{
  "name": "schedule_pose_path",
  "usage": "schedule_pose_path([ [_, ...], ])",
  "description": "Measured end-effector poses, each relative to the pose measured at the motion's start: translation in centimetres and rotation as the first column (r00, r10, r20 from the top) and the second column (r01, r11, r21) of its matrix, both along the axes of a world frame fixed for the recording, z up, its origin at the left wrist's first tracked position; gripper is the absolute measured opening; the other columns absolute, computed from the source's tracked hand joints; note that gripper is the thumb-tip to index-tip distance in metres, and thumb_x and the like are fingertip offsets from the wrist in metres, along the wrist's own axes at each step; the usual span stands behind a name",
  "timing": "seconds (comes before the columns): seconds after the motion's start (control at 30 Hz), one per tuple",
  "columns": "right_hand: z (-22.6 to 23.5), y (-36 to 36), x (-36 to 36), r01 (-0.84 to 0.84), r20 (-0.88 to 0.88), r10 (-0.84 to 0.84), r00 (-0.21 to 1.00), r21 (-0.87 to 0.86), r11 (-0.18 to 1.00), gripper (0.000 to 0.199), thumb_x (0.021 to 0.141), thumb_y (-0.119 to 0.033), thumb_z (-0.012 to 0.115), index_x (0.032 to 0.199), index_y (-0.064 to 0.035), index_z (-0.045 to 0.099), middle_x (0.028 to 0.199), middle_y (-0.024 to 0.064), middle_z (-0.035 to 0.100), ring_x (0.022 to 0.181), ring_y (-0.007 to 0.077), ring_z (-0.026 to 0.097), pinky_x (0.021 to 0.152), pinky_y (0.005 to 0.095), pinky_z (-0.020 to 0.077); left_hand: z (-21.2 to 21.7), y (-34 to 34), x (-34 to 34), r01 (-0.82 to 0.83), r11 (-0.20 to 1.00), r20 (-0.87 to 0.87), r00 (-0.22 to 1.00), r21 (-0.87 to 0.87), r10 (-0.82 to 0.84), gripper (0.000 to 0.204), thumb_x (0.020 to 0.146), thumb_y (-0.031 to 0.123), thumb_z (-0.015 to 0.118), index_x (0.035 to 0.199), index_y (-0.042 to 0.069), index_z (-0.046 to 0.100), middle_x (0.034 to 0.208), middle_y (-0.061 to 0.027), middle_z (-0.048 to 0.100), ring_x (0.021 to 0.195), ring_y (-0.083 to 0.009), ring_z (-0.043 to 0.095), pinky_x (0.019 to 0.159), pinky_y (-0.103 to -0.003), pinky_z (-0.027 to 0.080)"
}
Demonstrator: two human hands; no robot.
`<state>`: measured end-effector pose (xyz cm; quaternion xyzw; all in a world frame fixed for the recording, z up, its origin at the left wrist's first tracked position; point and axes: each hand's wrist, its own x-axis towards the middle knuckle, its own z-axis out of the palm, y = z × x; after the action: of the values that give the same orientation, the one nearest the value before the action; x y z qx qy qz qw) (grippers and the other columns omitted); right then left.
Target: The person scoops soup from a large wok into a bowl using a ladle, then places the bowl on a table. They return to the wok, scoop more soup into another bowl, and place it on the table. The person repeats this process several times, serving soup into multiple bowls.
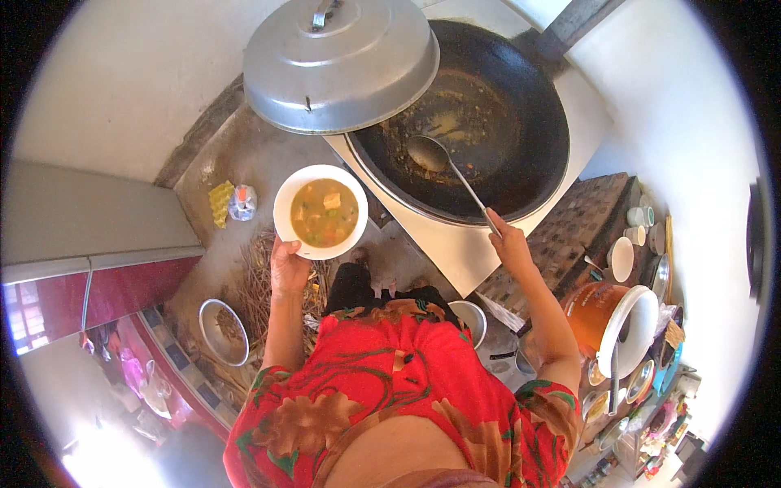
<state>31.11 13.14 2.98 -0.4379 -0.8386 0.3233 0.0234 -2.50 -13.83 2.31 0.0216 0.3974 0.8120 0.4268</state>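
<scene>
1. Gripping a white bowl (282,213) of soup (325,210) by its near edge: left hand (290,268).
2. Right hand (510,242) is curled tight around a ladle (429,153).
3. Ladle's scoop is in a black wok (525,122), past the right hand.

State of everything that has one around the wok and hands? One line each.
White round bowl: partly filled with chunky soup, held up
Large black round wok: uncovered over most of its mouth, little liquid and residue left
Long-handled metal ladle: scoop end inside wok
Domed silver metal lid: off-centre, overlapping wok's left side in view
Left hand: gripping bowl's edge
Right hand: closed on ladle's handle
</scene>
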Motion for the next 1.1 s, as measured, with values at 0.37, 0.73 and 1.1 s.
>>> schedule_pose_path([
  [0.37,-7.5,8.6,-2.1,0.250,-0.063,-0.242,0.968,0.194,0.949,0.060,0.081,-0.011,0.057,0.137,-0.0173,0.036,0.090,0.0267,0.061,0.083,0.0428,0.060,0.074,0.0464,0.0470,0.7,-0.7,0.4,0.016,1.000,-0.015,1.000,-0.019,-0.016,0.070,0.066,0.013,0.065,0.129,-0.002,0.040,0.127,-0.0137,0.050,0.116,-0.0272,0.050,0.102,-0.041,0.037],
  [0.73,-8.7,13.1,-5.5,0.322,0.191,-0.383,0.904,0.285,0.903,0.049,0.085,-0.012,0.046,0.133,-0.0091,0.040,0.092,0.0243,0.063,0.085,0.0422,0.061,0.076,0.0496,0.0481,-0.3,-0.7,0.9,0.063,0.997,0.094,0.994,-0.052,-0.057,0.067,0.064,0.008,0.065,0.126,-0.001,0.042,0.121,-0.0118,0.054,0.112,-0.0252,0.052,0.100,-0.039,0.039],
  [1.1,-8.1,6.1,-1.3,0.040,-0.184,-0.016,0.983,0.132,0.990,0.055,0.080,-0.004,0.057,0.132,-0.0166,0.044,0.102,0.0265,0.060,0.092,0.0417,0.059,0.078,0.0424,0.0479,-2.0,2.4,3.1,0.198,0.979,0.125,0.973,-0.038,-0.192,0.066,0.065,0.009,0.066,0.127,-0.001,0.043,0.119,-0.0128,0.056,0.111,-0.0260,0.053,0.098,-0.040,0.041],
])
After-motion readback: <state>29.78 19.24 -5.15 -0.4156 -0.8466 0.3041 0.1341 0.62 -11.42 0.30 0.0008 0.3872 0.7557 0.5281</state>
